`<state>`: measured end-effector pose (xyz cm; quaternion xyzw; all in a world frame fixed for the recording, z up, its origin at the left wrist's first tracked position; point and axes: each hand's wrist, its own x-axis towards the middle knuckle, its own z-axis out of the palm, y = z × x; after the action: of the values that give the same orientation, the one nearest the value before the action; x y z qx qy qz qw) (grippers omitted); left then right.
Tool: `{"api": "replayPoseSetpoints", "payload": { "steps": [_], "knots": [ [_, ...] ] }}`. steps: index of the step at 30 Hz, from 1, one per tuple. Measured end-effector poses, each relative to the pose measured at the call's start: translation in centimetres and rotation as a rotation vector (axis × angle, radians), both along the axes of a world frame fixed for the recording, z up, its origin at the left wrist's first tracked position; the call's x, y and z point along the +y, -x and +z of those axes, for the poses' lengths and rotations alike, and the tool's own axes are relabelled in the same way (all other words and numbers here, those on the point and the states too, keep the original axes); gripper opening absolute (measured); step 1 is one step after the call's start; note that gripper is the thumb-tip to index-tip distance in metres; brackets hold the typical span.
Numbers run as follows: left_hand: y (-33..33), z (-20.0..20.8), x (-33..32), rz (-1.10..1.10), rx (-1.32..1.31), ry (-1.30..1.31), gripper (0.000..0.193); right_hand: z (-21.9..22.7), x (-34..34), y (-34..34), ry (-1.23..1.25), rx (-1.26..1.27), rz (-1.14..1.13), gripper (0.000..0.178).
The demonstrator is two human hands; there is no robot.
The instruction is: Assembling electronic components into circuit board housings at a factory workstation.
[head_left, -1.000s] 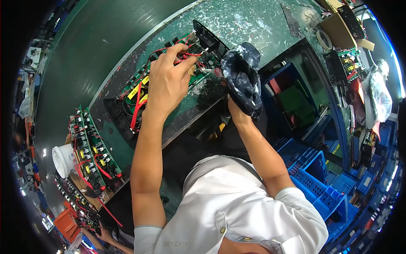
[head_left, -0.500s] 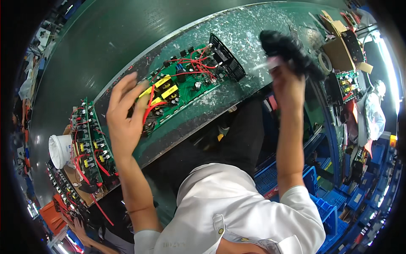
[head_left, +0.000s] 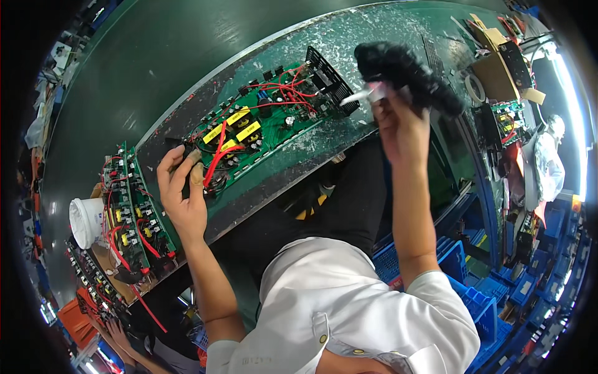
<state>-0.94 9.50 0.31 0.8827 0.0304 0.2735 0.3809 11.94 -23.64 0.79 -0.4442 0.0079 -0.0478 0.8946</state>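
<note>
A long green circuit board lies on the bench with yellow-labelled parts, red wires and a black slotted end plate. My left hand is at the board's near-left end, fingers bent and tips drawn together beside the thick red wires. What lies between those fingertips is hidden. Over the bench, right of the end plate, my right hand grips a small tube with a white nozzle pointing left. A black, bunched, blurred bundle is against that hand; I cannot tell whether it is gripped too.
More wired circuit boards stand at the left beside a white bucket. A tape roll and cardboard are at the right. Blue crates sit lower right. Another person's hand shows at lower left.
My left hand has come down a little and its spread fingers have drawn together at the board's end. My right hand has moved left with the tube, and the black bundle moved with it.
</note>
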Motion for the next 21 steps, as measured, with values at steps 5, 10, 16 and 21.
{"api": "replayPoseSetpoints", "payload": {
  "steps": [5, 10, 16, 21],
  "knots": [
    [-0.1, -1.8, -0.1, 0.044, -0.071, 0.069, 0.017, -6.5, 2.1, 4.4, 0.498, -0.118, -0.215, 0.020],
    [-0.2, -2.5, -0.3, 0.033, -0.180, 0.154, 0.021, -11.1, 2.2, 4.2, 0.997, -0.261, -0.392, 0.017],
    [-0.1, -3.0, 0.0, 0.025, -0.185, 0.177, 0.022, -10.8, 1.9, 4.3, 0.967, -0.292, -0.322, 0.016],
    [-0.2, -3.1, 0.0, 0.030, -0.189, 0.169, 0.022, -12.0, 2.0, 4.5, 1.149, -0.294, -0.429, 0.017]
  ]
}}
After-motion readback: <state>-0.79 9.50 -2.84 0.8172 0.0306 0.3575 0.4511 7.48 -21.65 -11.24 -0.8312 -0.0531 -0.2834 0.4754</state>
